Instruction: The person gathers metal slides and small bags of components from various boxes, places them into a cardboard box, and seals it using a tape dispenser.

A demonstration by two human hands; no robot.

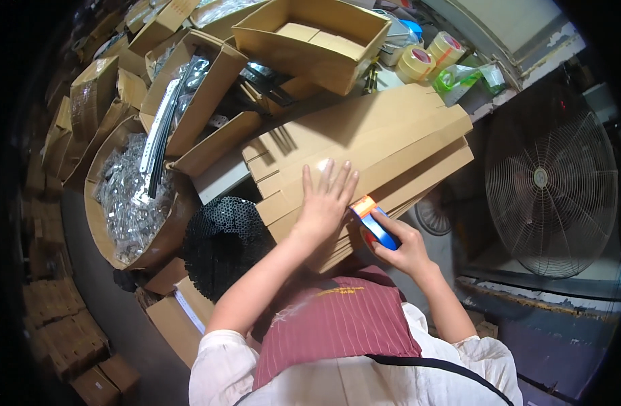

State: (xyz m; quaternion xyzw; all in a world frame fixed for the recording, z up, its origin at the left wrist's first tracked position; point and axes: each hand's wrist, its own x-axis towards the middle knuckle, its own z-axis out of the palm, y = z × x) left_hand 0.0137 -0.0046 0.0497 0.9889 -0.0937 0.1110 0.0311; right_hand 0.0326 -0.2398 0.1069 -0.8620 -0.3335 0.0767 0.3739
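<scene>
A flat, folded cardboard box (pixel 371 128) lies on top of a stack of similar flattened cardboard (pixel 419 169) in front of me. My left hand (pixel 326 206) rests flat on its near flap, fingers spread, holding nothing. In my right hand (pixel 404 247) is a blue tape dispenser (pixel 375 223) with an orange front end. My fingers are wrapped around the dispenser, and its orange end meets the near edge of the cardboard, just right of my left hand. Whether tape is stuck down there cannot be made out.
An open cardboard box (pixel 317 51) stands behind the stack, beside tape rolls (pixel 415 64). On the left, a carton (pixel 101 230) holds bagged metal parts (pixel 134 203) and long dark strips (pixel 163 135). A black perforated object (pixel 222 230) is near my left forearm; a large fan (pixel 550 179) stands right.
</scene>
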